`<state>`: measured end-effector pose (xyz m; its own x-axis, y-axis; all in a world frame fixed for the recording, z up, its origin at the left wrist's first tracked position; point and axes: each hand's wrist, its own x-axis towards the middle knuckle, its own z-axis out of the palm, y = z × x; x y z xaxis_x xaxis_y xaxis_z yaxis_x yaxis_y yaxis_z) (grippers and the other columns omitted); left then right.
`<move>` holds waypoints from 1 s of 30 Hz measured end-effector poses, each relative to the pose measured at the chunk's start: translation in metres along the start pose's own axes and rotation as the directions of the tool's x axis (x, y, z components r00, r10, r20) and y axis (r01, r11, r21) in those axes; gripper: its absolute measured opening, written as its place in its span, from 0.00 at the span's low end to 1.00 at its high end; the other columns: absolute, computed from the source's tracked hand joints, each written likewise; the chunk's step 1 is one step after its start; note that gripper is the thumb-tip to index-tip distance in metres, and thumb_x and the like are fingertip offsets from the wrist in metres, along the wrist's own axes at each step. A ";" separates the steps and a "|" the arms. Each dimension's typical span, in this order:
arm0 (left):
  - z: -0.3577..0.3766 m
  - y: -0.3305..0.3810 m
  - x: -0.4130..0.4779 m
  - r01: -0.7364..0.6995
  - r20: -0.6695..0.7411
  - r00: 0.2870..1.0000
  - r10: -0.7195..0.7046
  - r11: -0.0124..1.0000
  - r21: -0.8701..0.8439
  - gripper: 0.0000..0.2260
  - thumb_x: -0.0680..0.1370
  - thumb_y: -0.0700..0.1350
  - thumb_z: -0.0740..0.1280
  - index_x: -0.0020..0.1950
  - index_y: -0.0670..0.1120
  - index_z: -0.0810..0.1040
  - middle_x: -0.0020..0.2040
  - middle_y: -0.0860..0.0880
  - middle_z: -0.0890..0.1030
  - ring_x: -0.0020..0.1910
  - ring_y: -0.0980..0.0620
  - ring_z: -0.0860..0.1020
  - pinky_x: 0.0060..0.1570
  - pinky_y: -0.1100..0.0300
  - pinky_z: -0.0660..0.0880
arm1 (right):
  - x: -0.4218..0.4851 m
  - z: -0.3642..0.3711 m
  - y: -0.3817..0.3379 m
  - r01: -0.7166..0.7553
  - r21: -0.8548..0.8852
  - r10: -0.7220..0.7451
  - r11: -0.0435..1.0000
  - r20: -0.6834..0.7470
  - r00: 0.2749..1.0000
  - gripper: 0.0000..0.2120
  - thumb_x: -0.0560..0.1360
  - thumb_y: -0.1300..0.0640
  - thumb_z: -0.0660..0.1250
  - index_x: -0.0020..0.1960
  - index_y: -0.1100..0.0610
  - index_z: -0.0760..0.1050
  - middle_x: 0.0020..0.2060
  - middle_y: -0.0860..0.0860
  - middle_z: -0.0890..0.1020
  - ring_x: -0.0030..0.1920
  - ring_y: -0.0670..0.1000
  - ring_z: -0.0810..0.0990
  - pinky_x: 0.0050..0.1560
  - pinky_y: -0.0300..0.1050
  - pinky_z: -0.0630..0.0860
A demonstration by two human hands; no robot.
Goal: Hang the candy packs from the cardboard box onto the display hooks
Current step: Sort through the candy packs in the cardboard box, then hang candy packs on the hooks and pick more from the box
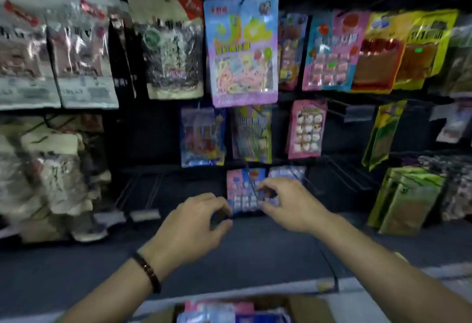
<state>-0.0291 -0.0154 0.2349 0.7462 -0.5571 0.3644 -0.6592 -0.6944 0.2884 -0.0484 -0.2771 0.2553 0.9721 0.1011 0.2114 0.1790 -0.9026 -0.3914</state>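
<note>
Low on the display hooks (342,174), L hand (196,223) & R hand (288,202) each pinch the pink-blue candy pack (242,187) by its sides, fingers curled

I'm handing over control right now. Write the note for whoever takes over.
Left hand: fingers curled at the candy pack lower left corner; grip too blurred to confirm.
Right hand: pinching that pack's front, in the display's bottom row.
Cardboard box: at the bottom edge, boxed packs inside.
Done: hanging packs fill the rows above.
Left: seat this pack on its hook, then hang the rest.
</note>
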 end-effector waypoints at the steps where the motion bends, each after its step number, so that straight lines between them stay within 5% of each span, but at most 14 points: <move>1: 0.021 -0.005 -0.018 0.026 0.054 0.998 -0.024 0.999 -0.026 0.07 0.78 0.60 0.67 0.53 0.60 0.79 0.48 0.62 0.78 0.48 0.62 0.78 0.49 0.58 0.79 | -0.013 0.019 0.004 -0.022 0.060 0.021 0.998 0.018 1.000 0.11 0.78 0.50 0.70 0.59 0.50 0.81 0.51 0.45 0.82 0.53 0.48 0.80 0.54 0.43 0.77; 4: 0.086 -0.023 -0.073 0.151 0.243 0.961 -0.130 0.986 -0.067 0.02 0.79 0.58 0.69 0.48 0.63 0.78 0.45 0.64 0.77 0.46 0.61 0.78 0.49 0.59 0.77 | -0.053 0.080 0.015 -0.112 0.187 0.094 0.976 0.107 0.990 0.12 0.80 0.54 0.73 0.62 0.54 0.83 0.53 0.48 0.84 0.53 0.47 0.81 0.50 0.32 0.70; 8: 0.157 -0.038 -0.135 0.300 0.391 0.880 -0.271 0.954 -0.014 0.02 0.77 0.62 0.65 0.48 0.70 0.77 0.44 0.68 0.82 0.47 0.64 0.82 0.48 0.63 0.79 | -0.108 0.161 0.040 -0.305 0.275 0.237 0.912 0.254 0.938 0.10 0.79 0.55 0.74 0.60 0.52 0.82 0.49 0.48 0.84 0.49 0.50 0.83 0.53 0.42 0.76; 10: 0.177 -0.038 -0.155 0.307 0.430 0.851 -0.301 0.950 0.058 0.06 0.78 0.62 0.66 0.52 0.67 0.81 0.47 0.65 0.85 0.50 0.63 0.81 0.42 0.75 0.70 | -0.137 0.202 0.056 -0.418 0.276 0.346 0.865 0.276 0.897 0.09 0.78 0.60 0.75 0.56 0.51 0.81 0.44 0.49 0.83 0.44 0.52 0.83 0.50 0.44 0.77; 13: 0.201 -0.046 -0.168 0.315 0.632 0.731 -0.256 0.949 0.019 0.11 0.81 0.57 0.67 0.60 0.57 0.83 0.57 0.56 0.86 0.59 0.55 0.82 0.53 0.66 0.74 | -0.165 0.250 0.070 -0.551 0.189 0.444 0.813 0.411 0.796 0.12 0.79 0.61 0.72 0.62 0.56 0.80 0.47 0.52 0.82 0.46 0.54 0.81 0.48 0.47 0.79; 18: 0.232 -0.082 -0.187 0.434 0.742 0.554 -0.377 0.892 0.129 0.15 0.83 0.56 0.68 0.63 0.49 0.81 0.59 0.50 0.82 0.58 0.47 0.79 0.55 0.57 0.73 | -0.171 0.288 0.063 -0.474 0.058 0.346 0.879 0.608 0.715 0.19 0.80 0.49 0.73 0.69 0.53 0.78 0.59 0.52 0.82 0.57 0.55 0.82 0.55 0.50 0.80; 22: 0.264 -0.084 -0.217 0.775 0.695 0.398 -0.598 0.624 0.094 0.20 0.82 0.51 0.71 0.70 0.44 0.75 0.68 0.45 0.79 0.63 0.43 0.79 0.60 0.54 0.77 | -0.166 0.317 0.044 -0.410 0.036 0.266 0.911 0.709 0.653 0.28 0.79 0.44 0.75 0.74 0.52 0.74 0.66 0.54 0.80 0.63 0.56 0.80 0.65 0.54 0.77; 24: 0.280 -0.081 -0.231 0.831 0.605 0.423 -0.675 0.556 0.039 0.14 0.81 0.48 0.69 0.65 0.45 0.75 0.61 0.44 0.83 0.56 0.42 0.82 0.57 0.47 0.81 | -0.166 0.329 0.041 -0.378 0.023 0.242 0.926 0.730 0.639 0.29 0.79 0.45 0.74 0.77 0.50 0.71 0.73 0.56 0.74 0.70 0.59 0.76 0.66 0.55 0.76; 26: 0.291 -0.080 -0.238 0.806 0.555 0.471 -0.686 0.591 0.047 0.13 0.79 0.47 0.69 0.61 0.47 0.71 0.54 0.44 0.83 0.49 0.43 0.83 0.50 0.46 0.82 | -0.169 0.335 0.045 -0.272 -0.084 0.241 0.959 0.747 0.620 0.32 0.78 0.45 0.73 0.79 0.45 0.66 0.79 0.58 0.63 0.79 0.65 0.63 0.74 0.61 0.69; 30: 0.293 -0.086 -0.233 0.864 0.551 0.422 -0.720 0.503 -0.004 0.20 0.75 0.49 0.72 0.62 0.48 0.68 0.48 0.47 0.82 0.44 0.46 0.83 0.43 0.49 0.83 | -0.180 0.337 0.049 -0.088 -0.247 0.252 0.965 0.781 0.571 0.41 0.78 0.43 0.73 0.84 0.44 0.56 0.82 0.60 0.52 0.82 0.68 0.50 0.80 0.67 0.56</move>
<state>-0.1189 0.0411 -0.1338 0.8404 0.0144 -0.5418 0.3129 -0.8291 0.4634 -0.1633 -0.1986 -0.1041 0.7185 0.1568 -0.6777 0.0497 -0.9833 -0.1748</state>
